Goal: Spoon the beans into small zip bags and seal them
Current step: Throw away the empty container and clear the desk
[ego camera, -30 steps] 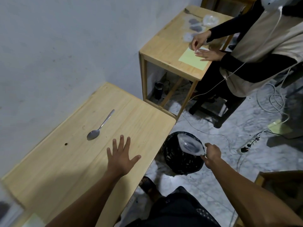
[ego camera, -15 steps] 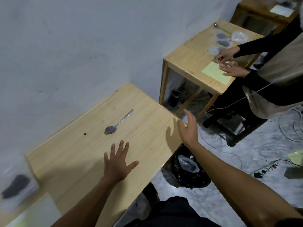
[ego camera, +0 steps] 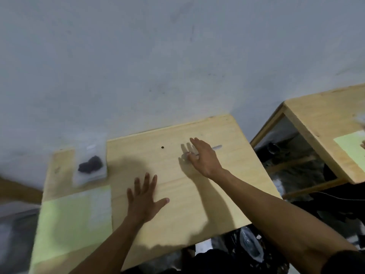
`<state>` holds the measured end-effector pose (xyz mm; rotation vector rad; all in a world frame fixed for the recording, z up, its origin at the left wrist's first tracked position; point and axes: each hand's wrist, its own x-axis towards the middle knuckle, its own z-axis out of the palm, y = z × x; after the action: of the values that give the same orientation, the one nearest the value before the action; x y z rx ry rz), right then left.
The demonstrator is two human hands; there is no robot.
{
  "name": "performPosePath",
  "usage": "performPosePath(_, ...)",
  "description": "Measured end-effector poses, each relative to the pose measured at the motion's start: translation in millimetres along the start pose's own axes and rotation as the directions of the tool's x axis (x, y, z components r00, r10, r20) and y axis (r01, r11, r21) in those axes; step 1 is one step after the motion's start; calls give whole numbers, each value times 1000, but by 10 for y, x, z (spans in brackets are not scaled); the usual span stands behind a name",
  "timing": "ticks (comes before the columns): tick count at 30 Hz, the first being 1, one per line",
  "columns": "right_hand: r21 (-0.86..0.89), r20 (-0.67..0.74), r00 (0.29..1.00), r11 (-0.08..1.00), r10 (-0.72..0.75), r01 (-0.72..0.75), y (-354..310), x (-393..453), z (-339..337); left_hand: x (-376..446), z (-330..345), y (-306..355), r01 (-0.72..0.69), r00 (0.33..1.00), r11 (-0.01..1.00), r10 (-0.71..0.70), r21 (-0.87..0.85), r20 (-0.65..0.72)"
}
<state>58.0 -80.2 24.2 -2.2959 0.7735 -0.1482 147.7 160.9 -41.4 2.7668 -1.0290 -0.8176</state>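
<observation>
My left hand [ego camera: 145, 199] lies flat with spread fingers on the wooden table [ego camera: 197, 194]. My right hand [ego camera: 203, 157] reaches over the metal spoon [ego camera: 216, 148], its fingers straight and covering the bowl end; only the handle tip shows. A single dark bean [ego camera: 162, 147] lies loose on the table near the wall. On the lower table to the left, a clear zip bag [ego camera: 89, 167] with dark beans inside lies on a stack of bags. The view is blurred by motion.
A pale green sheet [ego camera: 67, 224] covers the left table's near part. A black bin [ego camera: 250, 248] with a clear bag in it stands below the table's near right edge. A second wooden table [ego camera: 316, 119] with a green sheet stands at the right.
My right hand dropped a clear bag into the bin, then swung left over the table to the spoon. The view turned left, revealing the bag of beans. My left hand stayed flat.
</observation>
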Motion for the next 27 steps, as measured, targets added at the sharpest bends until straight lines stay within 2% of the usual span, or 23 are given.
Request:
performPosePath(6,-171,276,954,971,-117,169,-319,505,353,-101,79,-64,89,995,991,-93,-98,-38)
performPosePath(10,-229,375,915,941,-150,249,-467,772,496,-89,70,-57,97,995,991,-99,-97,-15)
performPosePath(16,-280,305,941,930,-149,238,-576,941,693,-81,76,-57,108,994,989,-107,-101,10)
performPosePath(19,-258,233,967,952,-102,163,-557,961,743,-90,67,-57,103,995,991,-102,-87,15)
performPosePath(23,-252,241,968,958,-73,135,-514,1003,800,-89,72,-65,100,995,992,-99,-75,20)
performPosePath(27,-134,230,971,985,-72,105,-527,957,802,-73,73,-68,88,996,993,-86,-81,31)
